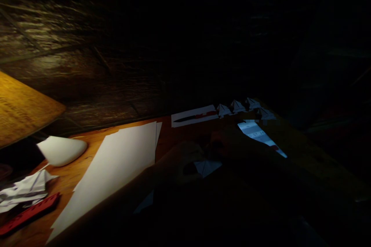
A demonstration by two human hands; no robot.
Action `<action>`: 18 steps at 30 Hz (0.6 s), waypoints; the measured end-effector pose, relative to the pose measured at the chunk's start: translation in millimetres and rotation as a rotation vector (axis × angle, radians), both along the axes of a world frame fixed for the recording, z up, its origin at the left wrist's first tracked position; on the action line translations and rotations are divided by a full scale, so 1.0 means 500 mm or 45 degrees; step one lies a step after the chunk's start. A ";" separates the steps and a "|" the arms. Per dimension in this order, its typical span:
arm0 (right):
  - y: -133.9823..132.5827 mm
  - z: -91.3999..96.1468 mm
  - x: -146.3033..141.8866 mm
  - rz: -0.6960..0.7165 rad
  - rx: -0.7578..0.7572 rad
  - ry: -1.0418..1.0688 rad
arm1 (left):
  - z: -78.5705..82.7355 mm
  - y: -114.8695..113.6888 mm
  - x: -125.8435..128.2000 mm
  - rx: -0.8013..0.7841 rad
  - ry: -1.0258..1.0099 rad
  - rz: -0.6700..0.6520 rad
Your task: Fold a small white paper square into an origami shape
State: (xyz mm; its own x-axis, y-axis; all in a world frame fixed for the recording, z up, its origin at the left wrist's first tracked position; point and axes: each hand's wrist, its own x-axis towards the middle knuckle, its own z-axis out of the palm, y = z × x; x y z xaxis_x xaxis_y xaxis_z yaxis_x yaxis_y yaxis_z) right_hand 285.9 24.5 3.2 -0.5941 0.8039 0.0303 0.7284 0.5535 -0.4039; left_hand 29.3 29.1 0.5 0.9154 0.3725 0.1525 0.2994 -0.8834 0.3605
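The scene is very dark. A small folded white paper piece [207, 166] lies on the wooden table [75, 170] near the middle. My left hand [178, 162] is a dim shape right beside its left edge and seems to touch it. My right hand [222, 141] is a faint shadowed shape just behind the piece. Darkness hides the fingers of both hands. A stack of plain white sheets [116, 166] lies to the left of my hands.
Several folded paper figures [243, 108] stand in a row at the table's far edge. Beside them a knife-like tool [194, 117] lies on a white sheet. There is also a lit phone screen [261, 135], a red ruler [29, 212], crumpled paper [23, 191] and a white rounded object [62, 149].
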 end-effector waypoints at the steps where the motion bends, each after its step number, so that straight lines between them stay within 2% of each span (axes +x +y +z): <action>1: 0.001 -0.002 0.000 -0.012 -0.010 0.000 | 0.001 -0.001 0.000 -0.004 0.000 0.006; 14: -0.001 -0.010 -0.017 -0.316 -0.147 0.028 | 0.004 -0.004 0.003 -0.039 -0.004 0.026; 18: -0.003 -0.006 -0.024 -0.356 -0.161 0.025 | 0.005 -0.007 0.003 -0.039 0.000 0.038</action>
